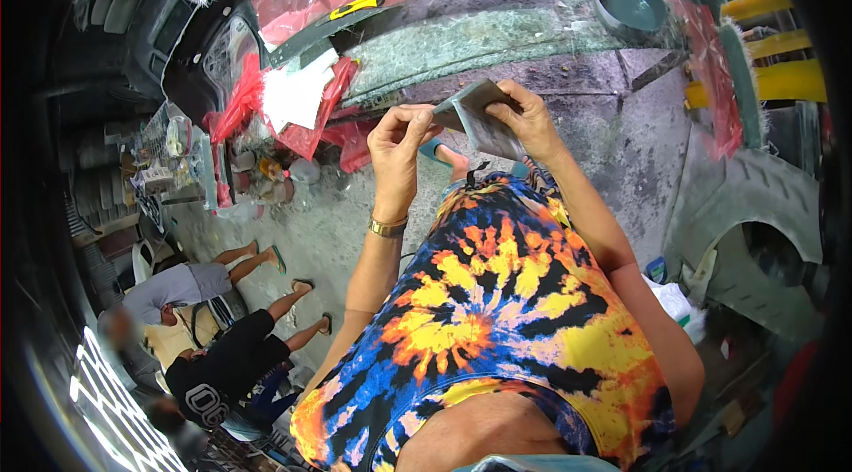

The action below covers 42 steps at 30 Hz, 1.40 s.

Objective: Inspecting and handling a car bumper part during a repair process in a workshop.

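Head view: the left hand [396,148], at left, has its grip drawn into a pinch at the left corner of a folded grey sheet [486,128]. The sheet lies between the hands, its fold running down toward the tie-dyed shirt [479,321]; the right hand [537,124], nearer its broad panel, holds the upper right edge in a closed grip.

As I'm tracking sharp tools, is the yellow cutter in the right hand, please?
No, the cutter lies apart; the right hand holds a folded grey sheet.
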Tool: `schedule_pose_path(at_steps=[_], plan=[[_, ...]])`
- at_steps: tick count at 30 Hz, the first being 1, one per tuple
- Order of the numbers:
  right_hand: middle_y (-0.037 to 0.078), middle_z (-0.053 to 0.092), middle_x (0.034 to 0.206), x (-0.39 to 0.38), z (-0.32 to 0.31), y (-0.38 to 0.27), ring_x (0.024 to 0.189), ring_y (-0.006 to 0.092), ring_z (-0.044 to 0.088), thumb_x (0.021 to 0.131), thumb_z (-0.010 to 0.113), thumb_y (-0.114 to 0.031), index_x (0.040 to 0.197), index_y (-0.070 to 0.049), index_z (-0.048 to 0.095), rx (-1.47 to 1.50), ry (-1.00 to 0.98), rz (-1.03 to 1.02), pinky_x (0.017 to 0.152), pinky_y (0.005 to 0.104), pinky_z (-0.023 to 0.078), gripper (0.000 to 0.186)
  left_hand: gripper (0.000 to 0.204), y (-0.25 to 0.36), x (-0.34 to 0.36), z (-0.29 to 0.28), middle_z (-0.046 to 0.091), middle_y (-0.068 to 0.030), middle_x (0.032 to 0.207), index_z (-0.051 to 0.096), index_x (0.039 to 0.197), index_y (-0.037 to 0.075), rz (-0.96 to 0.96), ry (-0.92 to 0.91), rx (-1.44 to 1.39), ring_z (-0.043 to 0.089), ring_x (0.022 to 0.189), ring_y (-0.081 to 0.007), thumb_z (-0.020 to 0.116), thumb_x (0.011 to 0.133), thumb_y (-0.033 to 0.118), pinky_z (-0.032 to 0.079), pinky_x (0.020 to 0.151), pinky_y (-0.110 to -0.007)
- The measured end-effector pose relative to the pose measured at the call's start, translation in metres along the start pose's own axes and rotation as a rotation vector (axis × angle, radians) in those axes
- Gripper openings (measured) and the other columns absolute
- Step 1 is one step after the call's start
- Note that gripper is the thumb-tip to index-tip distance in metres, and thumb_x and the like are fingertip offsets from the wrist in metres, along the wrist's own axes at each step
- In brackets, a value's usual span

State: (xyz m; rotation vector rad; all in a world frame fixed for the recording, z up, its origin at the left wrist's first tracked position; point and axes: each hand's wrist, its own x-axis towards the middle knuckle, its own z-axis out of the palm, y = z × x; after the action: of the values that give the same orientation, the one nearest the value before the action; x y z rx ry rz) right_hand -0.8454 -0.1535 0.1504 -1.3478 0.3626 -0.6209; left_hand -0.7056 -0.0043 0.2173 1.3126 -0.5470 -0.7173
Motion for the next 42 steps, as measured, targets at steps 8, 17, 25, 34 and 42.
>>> schedule_pose_path(at_steps=[8, 17, 25, 34, 42], plan=[[-0.003, 0.057, 0.084, 0.002, -0.005, -0.004, 0.081, 0.0048, 0.050, 0.090, 0.066, -0.018, 0.095, -0.005, 0.061, -0.010, -0.061, 0.054, 0.075, 0.0239, 0.043, 0.015, 0.013, 0.002, -0.004, -0.010, 0.066, -0.0096, 0.104, 0.065, 0.096, -0.001, -0.053, -0.122, -0.100, 0.064, 0.094, -0.0153, 0.061, 0.092, 0.011, 0.056, 0.085, -0.035], [-0.004, 0.057, 0.081, 0.006, -0.003, -0.010, 0.078, 0.0035, 0.049, 0.091, 0.065, -0.023, 0.095, -0.006, 0.061, -0.007, -0.099, 0.092, 0.071, 0.0228, 0.043, 0.018, 0.018, 0.003, -0.009, -0.018, 0.064, -0.0123, 0.110, 0.062, 0.107, -0.003, -0.023, -0.160, -0.061, 0.065, 0.097, -0.0184, 0.059, 0.092, 0.007, 0.057, 0.085, -0.038], [-0.001, 0.059, 0.082, 0.008, -0.001, -0.022, 0.080, 0.0068, 0.052, 0.091, 0.064, -0.023, 0.096, -0.002, 0.060, -0.186, -0.112, 0.104, 0.073, 0.0256, 0.044, 0.022, 0.009, 0.000, -0.007, -0.014, 0.066, -0.0107, 0.103, 0.059, 0.091, 0.000, -0.055, -0.047, -0.085, 0.065, 0.090, -0.0156, 0.061, 0.091, 0.009, 0.058, 0.080, -0.036], [0.004, 0.062, 0.088, 0.014, -0.004, -0.016, 0.084, 0.0099, 0.055, 0.090, 0.064, -0.023, 0.101, 0.000, 0.062, -0.220, -0.136, 0.125, 0.076, 0.0289, 0.045, 0.026, 0.018, -0.011, -0.009, -0.018, 0.064, -0.0091, 0.103, 0.058, 0.104, 0.000, -0.098, -0.040, -0.043, 0.064, 0.092, -0.0149, 0.063, 0.090, 0.009, 0.057, 0.081, -0.035], [0.003, 0.059, 0.087, 0.017, 0.004, -0.008, 0.085, 0.0093, 0.052, 0.092, 0.062, -0.025, 0.098, 0.001, 0.060, -0.378, -0.109, 0.120, 0.076, 0.0282, 0.044, 0.027, 0.072, -0.041, 0.000, 0.005, 0.057, -0.0153, 0.109, 0.042, 0.122, -0.001, 0.343, 0.021, 0.986, 0.058, 0.101, -0.0253, 0.085, 0.067, 0.018, 0.048, 0.084, -0.033]])
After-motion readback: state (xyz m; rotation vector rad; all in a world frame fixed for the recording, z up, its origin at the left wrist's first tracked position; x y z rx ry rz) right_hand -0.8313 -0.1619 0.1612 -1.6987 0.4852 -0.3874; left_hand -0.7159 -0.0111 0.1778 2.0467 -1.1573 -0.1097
